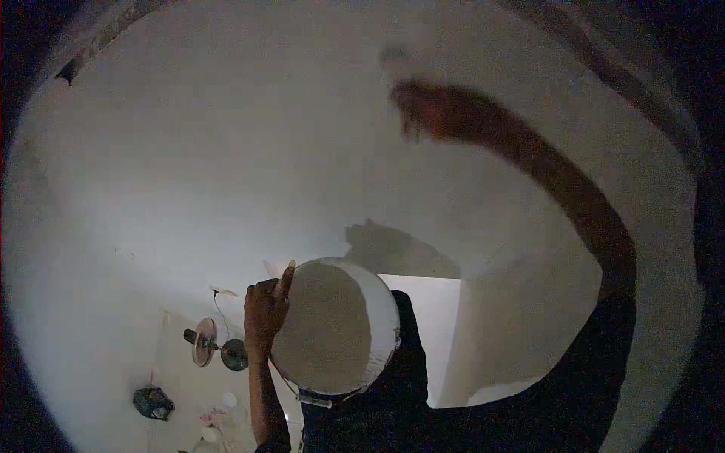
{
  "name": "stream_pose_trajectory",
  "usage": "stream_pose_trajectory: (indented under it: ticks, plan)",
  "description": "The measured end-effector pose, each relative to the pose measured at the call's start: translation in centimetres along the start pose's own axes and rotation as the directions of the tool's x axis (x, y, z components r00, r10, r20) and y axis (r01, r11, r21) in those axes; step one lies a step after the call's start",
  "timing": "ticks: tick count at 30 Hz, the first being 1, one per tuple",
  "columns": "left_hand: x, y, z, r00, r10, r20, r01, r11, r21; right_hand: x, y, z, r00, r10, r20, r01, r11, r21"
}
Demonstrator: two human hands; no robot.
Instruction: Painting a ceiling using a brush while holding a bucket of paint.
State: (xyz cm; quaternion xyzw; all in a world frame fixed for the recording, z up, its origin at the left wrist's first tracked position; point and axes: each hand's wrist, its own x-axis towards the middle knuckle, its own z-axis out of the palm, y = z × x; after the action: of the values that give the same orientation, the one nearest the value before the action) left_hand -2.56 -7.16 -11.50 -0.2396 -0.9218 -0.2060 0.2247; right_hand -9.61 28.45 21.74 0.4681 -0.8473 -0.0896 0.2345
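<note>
My left hand [264,313] is closed on the left rim of a round white bucket [384,317], with one finger stretched up along the edge. Inside the bucket is a smooth greyish-beige surface that looks like paint. Its wire handle, with a pale grip [316,401], hangs at the near side against my dark clothing. Raised far out in front of the pale wall, my right hand [430,109] is smeared by motion, its fingers bent. A pale, blurred thing [395,60] shows just above its fingers; its kind cannot be made out.
A broad pale wall [226,151] fills most of the view, bordered by darker bands at the upper corners. A bright opening [430,317] lies right of the bucket. At lower left are a fan-like object [204,343] and a dark bundle [153,403].
</note>
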Motion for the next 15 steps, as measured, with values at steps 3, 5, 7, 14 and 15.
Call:
stream_pose_trajectory:
  ticks: [3,5,7,14,15]
  plan:
    - [1.7,3.1,-2.7,0.993,0.101,-0.055,-0.096,0.992,0.086,-1.5,-2.6,2.5,0.965,-0.191,0.178,0.214,0.969,-0.121]
    - [1.5,4.5,-3.8,0.982,0.140,-0.130,-0.115,0.976,0.183,-2.0,-1.7,2.0,0.937,-0.346,0.056,0.349,0.912,-0.217]
    - [1.3,4.4,-3.9,0.963,0.180,-0.199,-0.121,0.953,0.278,-1.0,0.0,-1.9,0.982,0.152,-0.112,-0.152,0.988,0.010]
    - [1.6,3.3,-2.8,0.998,0.038,0.039,-0.042,0.994,0.105,-2.4,2.7,-4.2,0.988,-0.072,0.139,0.142,0.043,-0.989]
    - [2.6,3.5,-1.8,0.997,0.069,0.017,-0.070,0.994,0.080,-4.1,1.1,-3.8,0.971,0.112,0.213,0.088,0.659,-0.747]
